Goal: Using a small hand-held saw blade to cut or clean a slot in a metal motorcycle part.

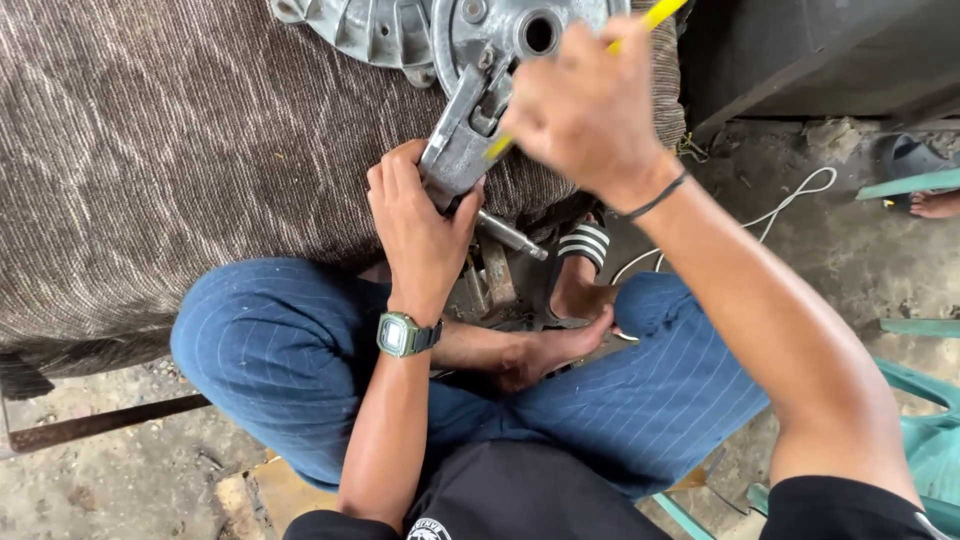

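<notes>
My left hand (418, 225) grips the lower end of a grey cast-metal machine part (462, 140) that rests on a brown striped cloth (170, 150). The part widens at the top into a round housing with a bore hole (538, 33). A short steel shaft (510, 236) sticks out beside my left thumb. My right hand (585, 105) is closed around a yellow-handled tool (655, 14), whose yellow shaft passes under the hand toward the part at the middle. The tool's tip is hidden. A watch sits on my left wrist and a black band on my right.
I sit cross-legged in blue pinstriped trousers (280, 350) with a striped sandal (585, 245). A white cable (790, 205) lies on the concrete floor at right. Another person's foot (935, 205) shows at the far right edge. Green plastic furniture (930, 430) stands lower right; a rusty bar (100, 422) lies lower left.
</notes>
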